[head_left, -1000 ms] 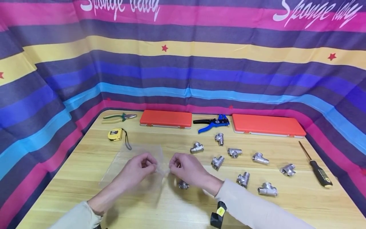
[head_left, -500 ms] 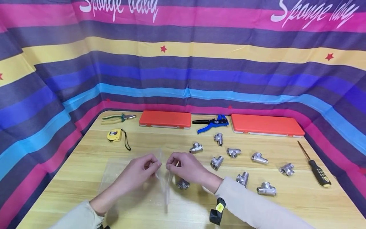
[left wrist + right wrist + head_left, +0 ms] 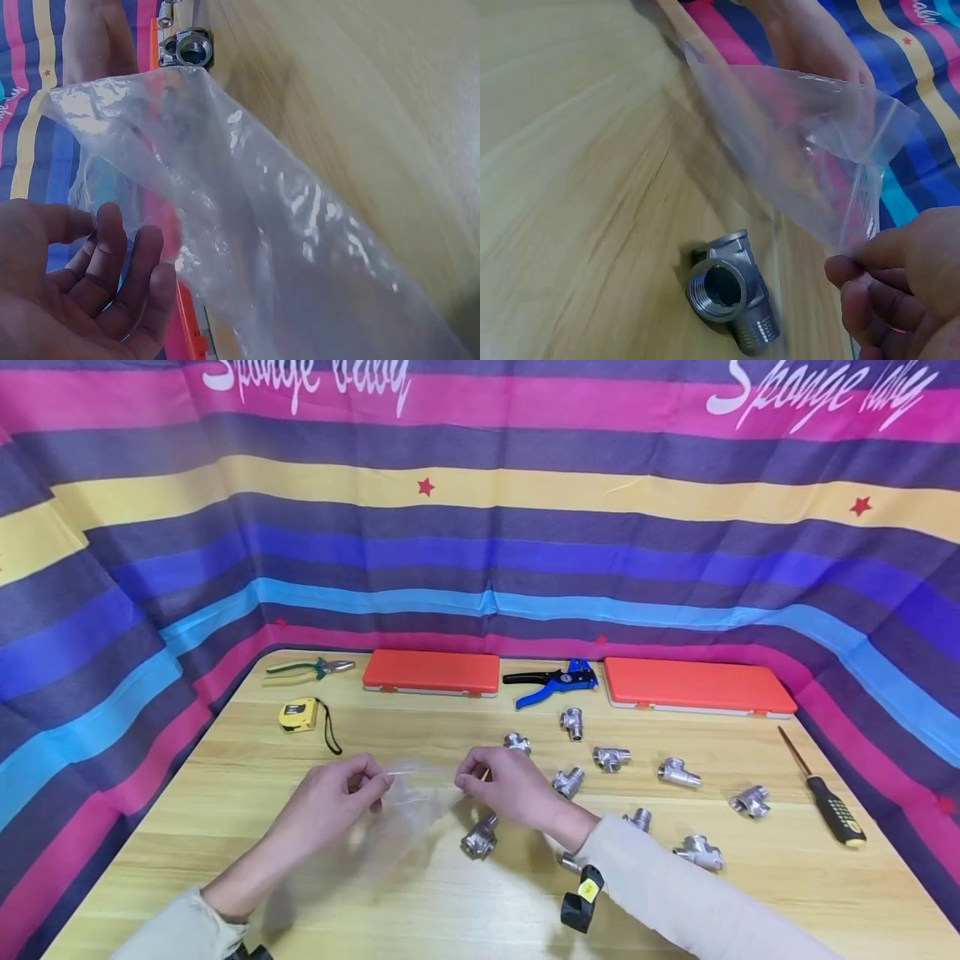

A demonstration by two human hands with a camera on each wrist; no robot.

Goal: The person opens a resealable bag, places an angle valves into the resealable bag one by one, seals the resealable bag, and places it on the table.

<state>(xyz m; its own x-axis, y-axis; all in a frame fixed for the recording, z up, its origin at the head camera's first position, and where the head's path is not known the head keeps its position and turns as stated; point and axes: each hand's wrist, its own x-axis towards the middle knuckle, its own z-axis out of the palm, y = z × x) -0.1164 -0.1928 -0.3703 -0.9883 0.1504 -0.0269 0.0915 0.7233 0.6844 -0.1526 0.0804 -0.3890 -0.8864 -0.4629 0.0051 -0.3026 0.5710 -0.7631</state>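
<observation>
Hanging above the pale wooden bench (image 3: 420, 922), a clear, thin plastic bag (image 3: 255, 202) is pinched by the left hand (image 3: 337, 793) and right hand (image 3: 510, 783), both curled; its edges are probably best eased apart evenly.

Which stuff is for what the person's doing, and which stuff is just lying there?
For the job:
clear plastic bag, pinched by both hands
metal fittings, probably, since one lies near the bag

Just lying about, it seems:
yellow tape measure
pliers
red cases
blue-and-black tool
screwdriver
</observation>
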